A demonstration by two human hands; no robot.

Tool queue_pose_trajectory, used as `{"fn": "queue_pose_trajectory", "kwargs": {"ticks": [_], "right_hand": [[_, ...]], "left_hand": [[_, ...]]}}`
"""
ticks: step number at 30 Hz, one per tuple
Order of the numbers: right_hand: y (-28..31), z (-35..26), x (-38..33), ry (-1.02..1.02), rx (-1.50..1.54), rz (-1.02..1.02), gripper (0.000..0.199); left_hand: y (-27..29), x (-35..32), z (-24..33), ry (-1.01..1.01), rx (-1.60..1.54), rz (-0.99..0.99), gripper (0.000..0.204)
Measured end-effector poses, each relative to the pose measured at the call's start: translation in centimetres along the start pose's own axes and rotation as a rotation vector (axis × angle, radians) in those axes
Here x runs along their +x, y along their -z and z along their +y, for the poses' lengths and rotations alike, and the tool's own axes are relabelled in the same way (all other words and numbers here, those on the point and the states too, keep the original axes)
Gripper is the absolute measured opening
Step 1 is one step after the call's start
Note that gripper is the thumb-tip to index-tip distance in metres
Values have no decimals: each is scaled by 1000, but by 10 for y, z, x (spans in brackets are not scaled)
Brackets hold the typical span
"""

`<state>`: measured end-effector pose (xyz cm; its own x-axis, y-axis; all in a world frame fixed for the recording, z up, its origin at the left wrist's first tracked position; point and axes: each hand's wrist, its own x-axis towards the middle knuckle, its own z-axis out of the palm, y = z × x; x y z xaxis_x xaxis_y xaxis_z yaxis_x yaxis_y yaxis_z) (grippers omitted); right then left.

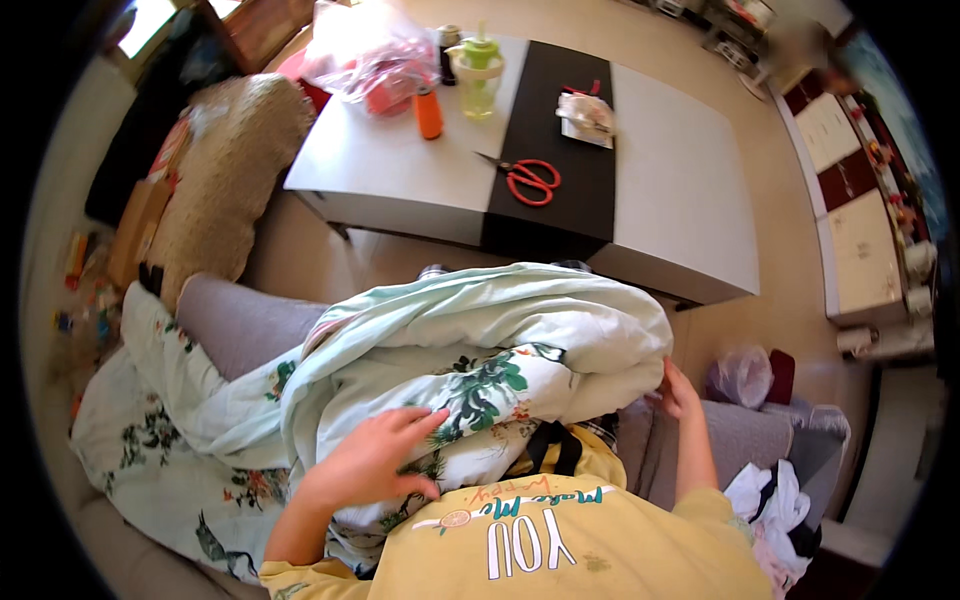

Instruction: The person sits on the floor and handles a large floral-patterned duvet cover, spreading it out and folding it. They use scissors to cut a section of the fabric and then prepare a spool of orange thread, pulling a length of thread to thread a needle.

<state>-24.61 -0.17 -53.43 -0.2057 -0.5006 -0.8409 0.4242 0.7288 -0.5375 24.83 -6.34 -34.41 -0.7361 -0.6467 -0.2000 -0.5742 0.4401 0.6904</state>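
Observation:
A pale mint-green duvet cover [590,335] with printed dark green leaves, small orange flowers and a bird lies bunched across my lap. It trails over the sofa to my left. My left hand [375,458] rests on the patterned cloth with fingers apart and thumb stretched out, gripping nothing. At the right edge of the bundle, my right hand [682,392] has its fingers bent around the cloth's side; some fingertips are hidden there. Beneath the cloth, the sofa's grey seat [240,325] shows at the left.
Ahead stands a white coffee table [680,150] with a black middle strip. On it are red-handled scissors [530,182], an orange bottle [428,113], a green-lidded jug [478,80] and plastic bags [370,55]. Crumpled clothes [770,505] lie on the sofa to my right.

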Motion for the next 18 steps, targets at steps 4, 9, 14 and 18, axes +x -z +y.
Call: {"fn": "queue_pose_trajectory", "kwargs": {"ticks": [4,9,14,18], "right_hand": [[-11,29,8,148,413,-381,60],[-106,5,-33,324,707,-758,63],[-164,-42,-35,336,293,-416,39],[-187,-69,-42,281,589,-685,32]], "left_hand": [[-38,-23,1,261,175,73,71],[-79,-20,-53,349,114,375,35],[3,3,-41,422,-519,677,6],[25,-39,-52,386,-442,838,15]]}}
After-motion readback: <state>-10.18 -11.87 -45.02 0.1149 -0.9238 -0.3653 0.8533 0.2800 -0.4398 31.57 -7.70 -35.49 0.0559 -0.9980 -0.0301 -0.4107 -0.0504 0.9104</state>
